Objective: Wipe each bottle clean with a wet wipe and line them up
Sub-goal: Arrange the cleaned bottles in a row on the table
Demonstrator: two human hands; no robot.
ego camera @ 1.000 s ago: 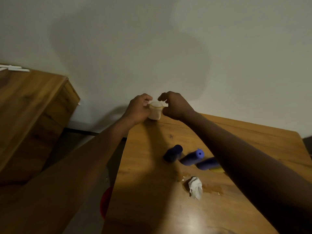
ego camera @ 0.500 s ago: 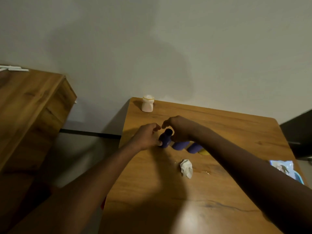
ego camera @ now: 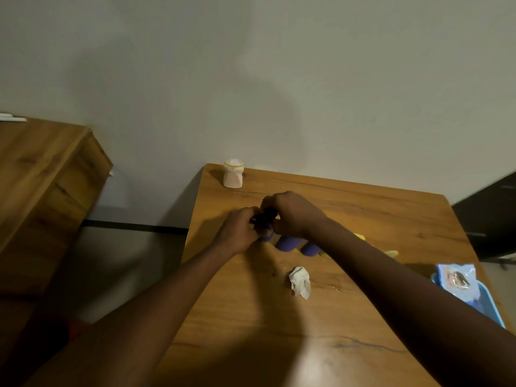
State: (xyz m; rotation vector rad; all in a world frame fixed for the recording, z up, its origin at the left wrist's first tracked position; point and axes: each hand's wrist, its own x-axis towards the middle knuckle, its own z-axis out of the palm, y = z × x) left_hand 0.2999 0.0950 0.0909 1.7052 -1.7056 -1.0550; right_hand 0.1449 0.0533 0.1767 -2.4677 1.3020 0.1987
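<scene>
Bottle in dark blue sat mid-frame, now clamped from both sides: left hand and right hand had curled their fingers round it, where a moment earlier they only reached it. A second blue bottle lay just lower right, crumpled wipe below; cream bottle stood at the table's upper-left corner.

No words, brands or numbers can be read anywhere. A blue packet at the right edge of the table carries a printed picture, but any lettering on it is too small and blurred to make out. The pale bottle at the back shows no legible label.
</scene>
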